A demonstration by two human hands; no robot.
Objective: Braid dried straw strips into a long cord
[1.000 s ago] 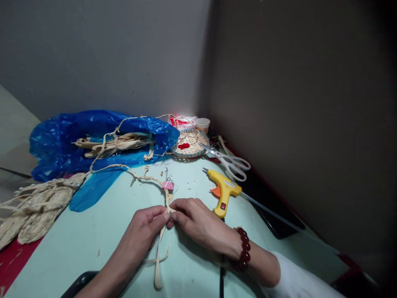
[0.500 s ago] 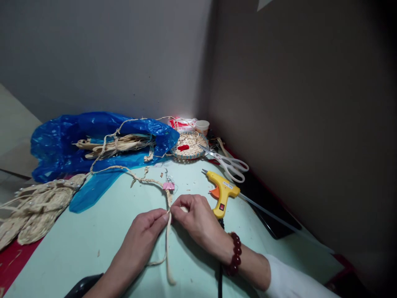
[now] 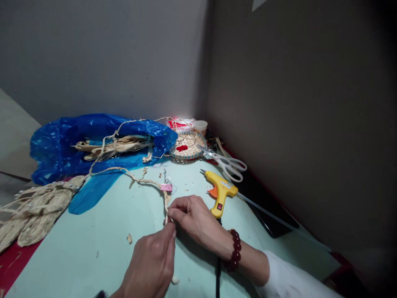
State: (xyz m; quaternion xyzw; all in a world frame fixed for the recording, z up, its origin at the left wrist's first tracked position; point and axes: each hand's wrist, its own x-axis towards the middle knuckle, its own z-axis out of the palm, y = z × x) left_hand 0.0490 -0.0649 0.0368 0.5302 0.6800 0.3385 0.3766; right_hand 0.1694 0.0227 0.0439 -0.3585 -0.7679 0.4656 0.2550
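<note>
A pale straw braid point(image 3: 165, 202) runs across the table from the blue bag to my fingers. My right hand point(image 3: 192, 219) pinches it from the right, just below a pink binder clip point(image 3: 166, 187) that grips the braid. Close underneath, my left hand point(image 3: 153, 258) is closed with thumb and finger pinching the strands at the braid's lower end. The fingertips of both hands nearly meet. Most of the loose strand ends are hidden behind my left hand; one tip point(image 3: 175, 280) shows below it.
Right of my hands lie a yellow glue gun point(image 3: 221, 190), white-handled scissors point(image 3: 228, 165) and a black flat device point(image 3: 263, 207). Behind are a round woven tray point(image 3: 189, 155), a paper cup point(image 3: 200, 127) and a blue plastic bag point(image 3: 56, 145) holding straw point(image 3: 120, 145). Woven straw pieces point(image 3: 43, 207) lie left.
My left hand has turned over and moved lower, now covering the hanging strands. My right hand stays pinched on the braid. A small straw scrap now shows left of my hands.
</note>
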